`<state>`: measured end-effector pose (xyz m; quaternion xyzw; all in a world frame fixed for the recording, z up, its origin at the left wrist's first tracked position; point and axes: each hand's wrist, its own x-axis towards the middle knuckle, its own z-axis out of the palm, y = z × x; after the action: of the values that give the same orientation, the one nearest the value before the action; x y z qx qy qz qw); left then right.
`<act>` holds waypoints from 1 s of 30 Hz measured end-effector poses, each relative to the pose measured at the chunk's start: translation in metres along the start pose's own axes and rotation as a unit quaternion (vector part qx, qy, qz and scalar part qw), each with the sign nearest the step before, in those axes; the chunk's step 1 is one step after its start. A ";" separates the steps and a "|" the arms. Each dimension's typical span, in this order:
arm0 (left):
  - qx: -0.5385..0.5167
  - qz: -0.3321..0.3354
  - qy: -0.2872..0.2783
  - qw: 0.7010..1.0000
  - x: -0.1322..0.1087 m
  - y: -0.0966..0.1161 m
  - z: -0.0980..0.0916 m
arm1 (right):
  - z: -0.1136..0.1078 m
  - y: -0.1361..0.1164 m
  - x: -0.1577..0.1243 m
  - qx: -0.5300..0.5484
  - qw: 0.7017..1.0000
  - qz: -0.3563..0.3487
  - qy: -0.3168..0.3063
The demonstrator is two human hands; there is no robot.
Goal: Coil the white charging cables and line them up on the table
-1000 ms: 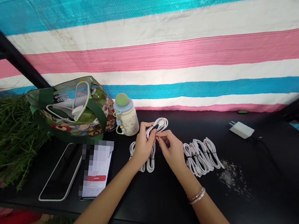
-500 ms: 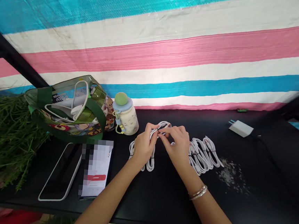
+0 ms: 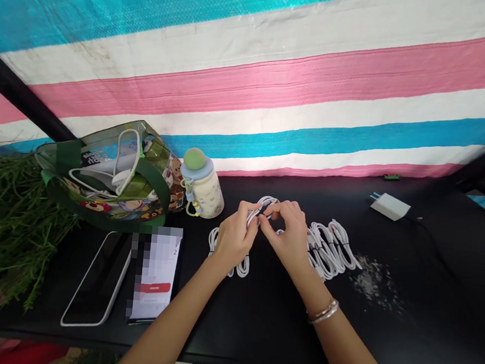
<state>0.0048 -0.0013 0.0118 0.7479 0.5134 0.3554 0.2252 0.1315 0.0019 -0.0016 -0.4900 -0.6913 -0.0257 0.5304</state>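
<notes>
My left hand [image 3: 235, 239] and my right hand [image 3: 286, 235] meet over a coiled white cable [image 3: 241, 269], their fingertips pinching it near a small dark tie [image 3: 262, 211]. Loops of the coil hang below my left hand onto the tabletop, and my hands hide its middle. To the right of my right hand, almost touching it, lies a row of bundled white cables [image 3: 330, 249].
A black table [image 3: 254, 341] holds a clear green-trimmed printed bag [image 3: 111, 176], a cream bottle with a green lid [image 3: 202, 187], a white phone [image 3: 98, 280], a blurred phone screen [image 3: 153, 276], a white plug charger [image 3: 390, 206] and scattered pale grit [image 3: 373, 281]. Green foliage [image 3: 5, 223] lies left.
My right hand has risen and closed in on the coil's top, drawing my fingertips closer together around the dark tie. The whole view has shifted slightly.
</notes>
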 end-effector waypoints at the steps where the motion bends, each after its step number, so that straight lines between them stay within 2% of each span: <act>1: 0.001 0.002 -0.001 1.000 0.000 0.000 0.000 | 0.000 0.000 0.000 0.010 1.000 0.006 -0.002; 8: 0.010 -0.025 -0.007 1.000 0.001 0.004 0.003 | -0.001 0.000 0.001 0.091 0.993 0.068 -0.007; 13: -0.004 -0.059 0.004 0.998 0.002 0.004 0.003 | -0.001 0.001 0.001 0.113 0.990 0.082 -0.024; 21: -0.084 -0.100 0.042 0.991 0.007 -0.001 0.003 | -0.002 0.001 0.002 0.125 0.990 0.047 -0.053; 30: -0.138 -0.102 0.046 0.984 0.007 0.000 0.004 | -0.003 0.002 0.002 0.103 0.994 0.009 -0.046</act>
<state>0.0090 0.0056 0.0111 0.6363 0.5427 0.4318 0.3378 0.1353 0.0026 0.0005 -0.4394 -0.7097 0.0733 0.5457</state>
